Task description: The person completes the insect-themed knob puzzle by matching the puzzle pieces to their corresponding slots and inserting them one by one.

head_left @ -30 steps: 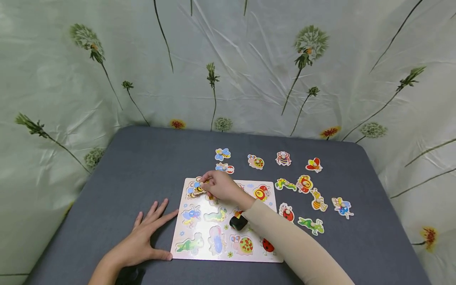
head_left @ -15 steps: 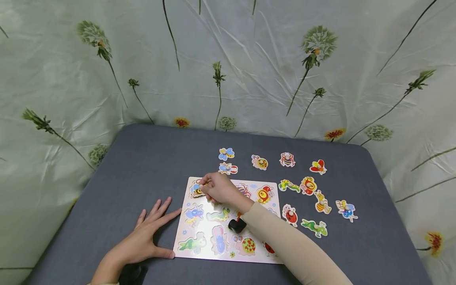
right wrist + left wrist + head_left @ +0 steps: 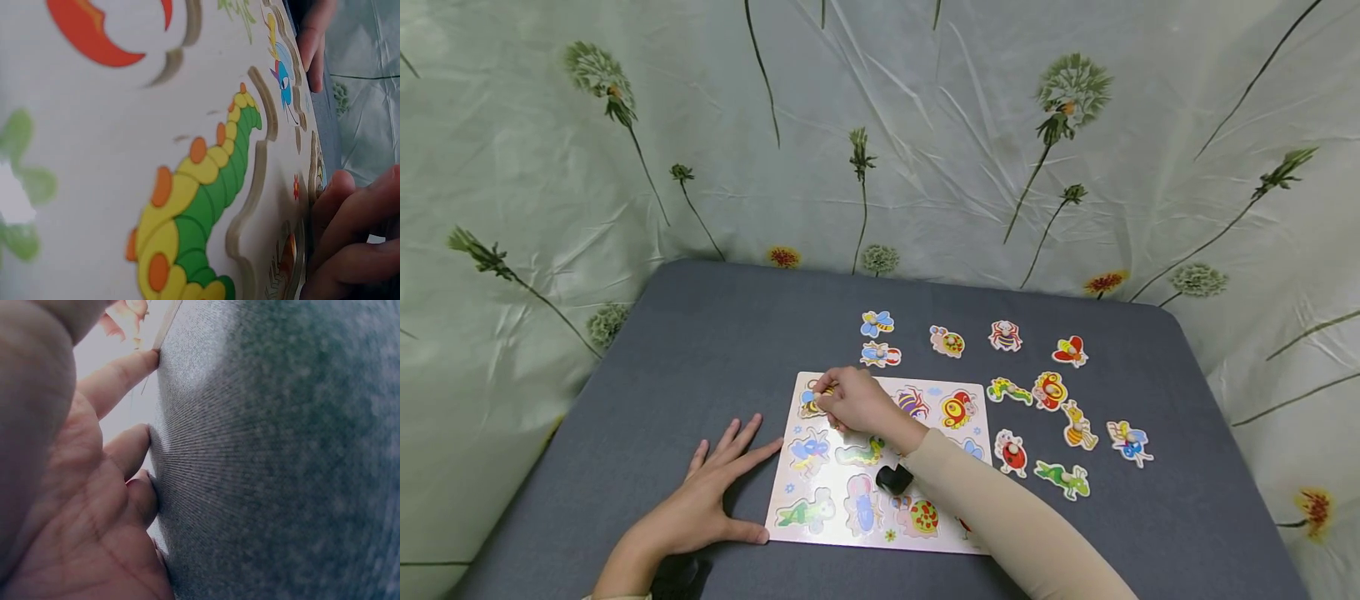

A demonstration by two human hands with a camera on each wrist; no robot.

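A yellow-and-black bee puzzle piece (image 3: pixel 809 406), pinched in the right hand (image 3: pixel 855 402), is at the far left corner of the pale-pink insect puzzle board (image 3: pixel 832 475), which lies flat.

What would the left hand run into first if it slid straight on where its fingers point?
Most likely the puzzle board: its left edge lies right at the left hand's index fingertip, seemingly touching, though the head view leaves exact contact unsure.

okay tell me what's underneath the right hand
The puzzle board, with part of a bee piece showing beside the right hand. The rest of what lies beneath is covered.
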